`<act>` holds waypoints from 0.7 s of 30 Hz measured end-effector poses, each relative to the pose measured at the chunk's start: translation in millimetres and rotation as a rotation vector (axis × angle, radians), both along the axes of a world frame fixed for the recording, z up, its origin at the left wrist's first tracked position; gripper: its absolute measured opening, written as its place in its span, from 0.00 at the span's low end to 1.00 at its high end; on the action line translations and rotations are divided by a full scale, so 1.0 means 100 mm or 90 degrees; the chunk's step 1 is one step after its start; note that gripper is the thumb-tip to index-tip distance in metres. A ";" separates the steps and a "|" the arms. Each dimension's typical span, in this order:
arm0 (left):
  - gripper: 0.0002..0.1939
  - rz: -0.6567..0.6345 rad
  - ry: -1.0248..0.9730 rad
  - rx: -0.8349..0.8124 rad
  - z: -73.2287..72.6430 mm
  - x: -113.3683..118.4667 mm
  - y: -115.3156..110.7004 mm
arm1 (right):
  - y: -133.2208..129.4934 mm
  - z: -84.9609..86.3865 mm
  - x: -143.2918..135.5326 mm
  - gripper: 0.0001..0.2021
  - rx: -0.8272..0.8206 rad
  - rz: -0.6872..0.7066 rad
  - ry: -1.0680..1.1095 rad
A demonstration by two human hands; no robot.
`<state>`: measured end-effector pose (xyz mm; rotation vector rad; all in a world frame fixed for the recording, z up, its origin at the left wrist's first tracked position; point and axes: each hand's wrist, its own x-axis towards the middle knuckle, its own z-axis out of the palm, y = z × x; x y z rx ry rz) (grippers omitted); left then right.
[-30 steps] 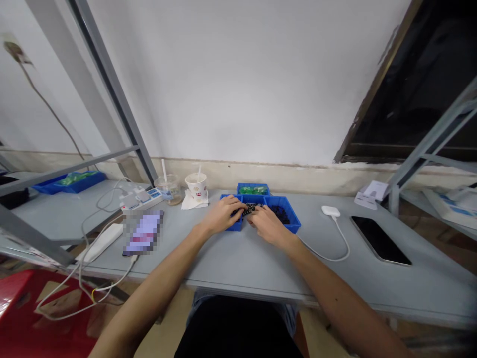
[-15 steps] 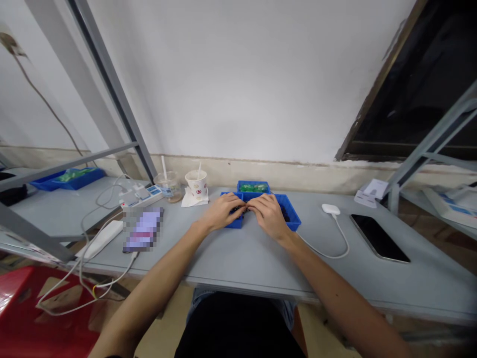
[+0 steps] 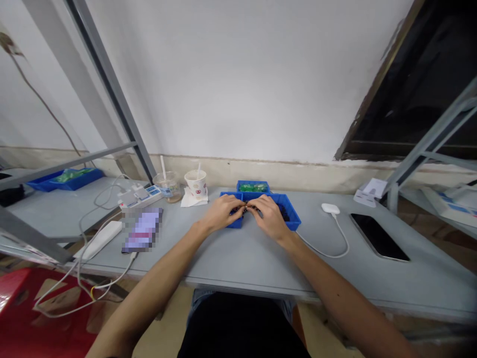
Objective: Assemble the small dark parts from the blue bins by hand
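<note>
My left hand point(image 3: 222, 211) reaches over a small blue bin point(image 3: 234, 223), its thumb and fingers pinched together. Beside it my right hand point(image 3: 266, 215) is pinched too, over the near left part of a larger blue bin point(image 3: 294, 219) that holds small dark pieces. The fingertips of both hands meet at the gap between the two bins, around something tiny that I cannot make out. Behind them stands a third blue bin point(image 3: 253, 183) with green items inside.
Left of the bins are a paper cup point(image 3: 196, 185), a plastic cup point(image 3: 171, 188), a power strip point(image 3: 143, 198) and a purple phone point(image 3: 143, 229) with cables. To the right lie a white case point(image 3: 330, 209) on a cable and a black phone point(image 3: 379, 237).
The fingertips have shifted very slightly against each other. The hands otherwise stay in the same place over the bins.
</note>
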<state>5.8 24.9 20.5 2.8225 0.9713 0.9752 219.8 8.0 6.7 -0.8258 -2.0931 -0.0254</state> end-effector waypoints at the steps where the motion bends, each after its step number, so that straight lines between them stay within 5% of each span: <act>1: 0.12 0.004 -0.002 0.000 -0.01 0.00 0.00 | 0.01 -0.01 0.00 0.08 0.000 0.006 -0.003; 21: 0.11 -0.010 -0.011 0.016 -0.05 0.02 -0.01 | 0.02 -0.07 0.00 0.11 -0.011 -0.017 -0.031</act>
